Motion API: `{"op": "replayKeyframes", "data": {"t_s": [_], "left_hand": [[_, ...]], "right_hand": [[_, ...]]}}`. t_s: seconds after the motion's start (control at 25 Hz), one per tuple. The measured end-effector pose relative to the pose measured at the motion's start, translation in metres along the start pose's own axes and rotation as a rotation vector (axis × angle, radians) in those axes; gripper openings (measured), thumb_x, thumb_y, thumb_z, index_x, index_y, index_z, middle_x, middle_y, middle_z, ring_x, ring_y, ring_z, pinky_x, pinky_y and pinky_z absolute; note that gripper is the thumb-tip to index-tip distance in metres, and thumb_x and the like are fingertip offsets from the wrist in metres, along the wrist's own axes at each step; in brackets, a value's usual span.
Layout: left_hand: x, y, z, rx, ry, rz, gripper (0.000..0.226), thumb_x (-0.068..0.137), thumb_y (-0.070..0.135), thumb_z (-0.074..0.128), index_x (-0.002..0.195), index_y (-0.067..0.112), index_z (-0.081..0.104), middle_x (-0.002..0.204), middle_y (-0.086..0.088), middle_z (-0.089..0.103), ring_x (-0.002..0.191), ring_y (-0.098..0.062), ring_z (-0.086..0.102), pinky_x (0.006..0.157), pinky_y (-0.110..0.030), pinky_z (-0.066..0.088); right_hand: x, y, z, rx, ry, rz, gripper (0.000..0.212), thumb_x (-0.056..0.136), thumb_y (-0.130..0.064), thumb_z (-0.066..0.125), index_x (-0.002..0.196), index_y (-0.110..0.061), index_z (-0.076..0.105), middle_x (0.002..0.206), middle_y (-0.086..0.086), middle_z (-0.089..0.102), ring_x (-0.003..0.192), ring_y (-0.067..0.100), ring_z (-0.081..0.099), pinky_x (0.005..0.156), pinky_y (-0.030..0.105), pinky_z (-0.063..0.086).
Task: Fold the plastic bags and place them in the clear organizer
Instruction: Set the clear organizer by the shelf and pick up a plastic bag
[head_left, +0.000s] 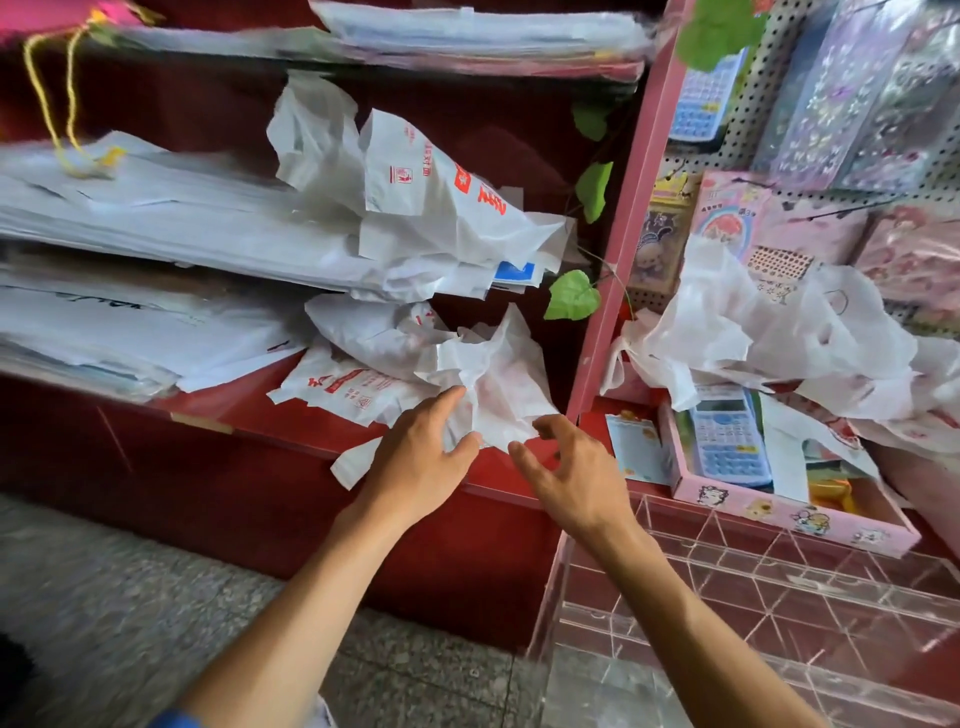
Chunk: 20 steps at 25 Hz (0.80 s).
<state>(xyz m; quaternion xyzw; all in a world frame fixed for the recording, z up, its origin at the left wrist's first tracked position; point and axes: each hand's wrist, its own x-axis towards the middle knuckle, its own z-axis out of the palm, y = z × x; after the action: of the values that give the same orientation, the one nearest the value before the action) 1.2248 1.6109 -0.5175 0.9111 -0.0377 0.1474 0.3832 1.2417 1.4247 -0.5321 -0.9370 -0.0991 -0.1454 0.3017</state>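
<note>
A crumpled white plastic bag (498, 379) lies at the front of the red shelf (249, 410). My left hand (421, 457) pinches its lower left part between thumb and fingers. My right hand (571, 467) hovers just right of the bag with fingers spread and loosely curled, holding nothing. More white bags with red print (431, 208) are heaped higher on the shelf, and another flat one (353, 389) lies under the crumpled bag. The clear organizer (779, 587), with empty divided compartments, stands at the lower right.
Stacks of white paper (156, 218) fill the shelf's left side. A pink post (618, 249) divides the shelf from a display with a pile of white bags (769, 332), a pink tray (789, 514) holding a calculator (727, 436), and green leaves (571, 296). Below is grey speckled floor.
</note>
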Motion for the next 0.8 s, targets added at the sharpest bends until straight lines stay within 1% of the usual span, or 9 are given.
{"op": "replayKeyframes", "data": {"t_s": [0.16, 0.28, 0.32, 0.4, 0.48, 0.56, 0.64, 0.72, 0.8], "left_hand": [[0.023, -0.009, 0.021, 0.032, 0.007, -0.057, 0.057, 0.095, 0.037, 0.058, 0.149, 0.028, 0.039, 0.144, 0.006, 0.050, 0.133, -0.015, 0.043, 0.103, -0.029, 0.035], [0.036, -0.020, 0.032, 0.050, -0.011, -0.093, 0.060, 0.096, 0.037, 0.057, 0.151, 0.030, 0.035, 0.147, 0.007, 0.048, 0.136, -0.015, 0.041, 0.107, -0.032, 0.036], [0.038, -0.022, 0.034, 0.088, -0.029, -0.091, 0.060, 0.096, 0.037, 0.056, 0.151, 0.029, 0.034, 0.148, 0.006, 0.047, 0.137, -0.016, 0.041, 0.108, -0.033, 0.036], [0.041, -0.023, 0.036, 0.190, -0.050, -0.074, 0.061, 0.096, 0.037, 0.055, 0.151, 0.028, 0.032, 0.149, 0.004, 0.046, 0.136, -0.019, 0.041, 0.107, -0.033, 0.036], [0.042, -0.021, 0.038, 0.235, -0.054, -0.065, 0.059, 0.097, 0.035, 0.056, 0.150, 0.027, 0.034, 0.146, 0.001, 0.049, 0.134, -0.021, 0.043, 0.104, -0.034, 0.038], [0.043, -0.019, 0.040, 0.251, -0.075, -0.067, 0.056, 0.097, 0.036, 0.055, 0.148, 0.026, 0.036, 0.144, -0.001, 0.050, 0.133, -0.023, 0.044, 0.104, -0.037, 0.040], [0.042, -0.018, 0.042, 0.263, -0.090, -0.063, 0.054, 0.096, 0.037, 0.056, 0.146, 0.025, 0.037, 0.142, -0.001, 0.051, 0.131, -0.023, 0.045, 0.103, -0.039, 0.041], [0.043, -0.016, 0.044, 0.258, -0.083, -0.065, 0.055, 0.096, 0.037, 0.057, 0.145, 0.025, 0.038, 0.142, -0.001, 0.051, 0.131, -0.023, 0.045, 0.102, -0.038, 0.041], [0.043, -0.012, 0.045, 0.249, -0.062, -0.062, 0.057, 0.095, 0.037, 0.057, 0.147, 0.024, 0.037, 0.146, 0.000, 0.048, 0.134, -0.022, 0.042, 0.104, -0.036, 0.039]], "right_hand": [[0.030, 0.015, 0.014, -0.029, -0.028, -0.009, 0.043, 0.090, -0.046, 0.059, 0.125, -0.021, 0.058, 0.121, -0.002, 0.066, 0.100, 0.021, 0.064, 0.078, 0.034, 0.048], [0.053, 0.028, 0.025, -0.068, -0.034, -0.055, 0.038, 0.091, -0.040, 0.058, 0.124, -0.021, 0.061, 0.130, -0.001, 0.061, 0.114, 0.023, 0.059, 0.084, 0.035, 0.049], [0.060, 0.032, 0.029, -0.109, -0.055, -0.072, 0.038, 0.090, -0.040, 0.057, 0.123, -0.022, 0.062, 0.138, -0.001, 0.055, 0.121, 0.024, 0.053, 0.090, 0.038, 0.048], [0.073, 0.042, 0.037, -0.255, -0.152, -0.102, 0.040, 0.090, -0.042, 0.056, 0.126, -0.025, 0.061, 0.153, -0.002, 0.035, 0.138, 0.025, 0.034, 0.105, 0.044, 0.038], [0.084, 0.052, 0.045, -0.346, -0.253, -0.115, 0.047, 0.091, -0.042, 0.054, 0.135, -0.024, 0.055, 0.159, -0.005, 0.020, 0.147, 0.026, 0.015, 0.112, 0.048, 0.028], [0.088, 0.062, 0.051, -0.331, -0.314, -0.113, 0.056, 0.093, -0.040, 0.052, 0.145, -0.020, 0.043, 0.161, -0.007, 0.019, 0.150, 0.026, 0.007, 0.117, 0.047, 0.022], [0.083, 0.070, 0.054, -0.285, -0.329, -0.122, 0.064, 0.094, -0.041, 0.051, 0.151, -0.017, 0.033, 0.160, -0.007, 0.022, 0.151, 0.027, 0.006, 0.119, 0.043, 0.018], [0.072, 0.076, 0.055, -0.250, -0.317, -0.136, 0.066, 0.094, -0.043, 0.051, 0.152, -0.017, 0.032, 0.161, -0.007, 0.022, 0.151, 0.026, 0.008, 0.119, 0.041, 0.017], [0.065, 0.079, 0.054, -0.241, -0.308, -0.147, 0.061, 0.093, -0.045, 0.053, 0.147, -0.021, 0.039, 0.163, -0.006, 0.016, 0.151, 0.026, 0.004, 0.120, 0.043, 0.017]]}}
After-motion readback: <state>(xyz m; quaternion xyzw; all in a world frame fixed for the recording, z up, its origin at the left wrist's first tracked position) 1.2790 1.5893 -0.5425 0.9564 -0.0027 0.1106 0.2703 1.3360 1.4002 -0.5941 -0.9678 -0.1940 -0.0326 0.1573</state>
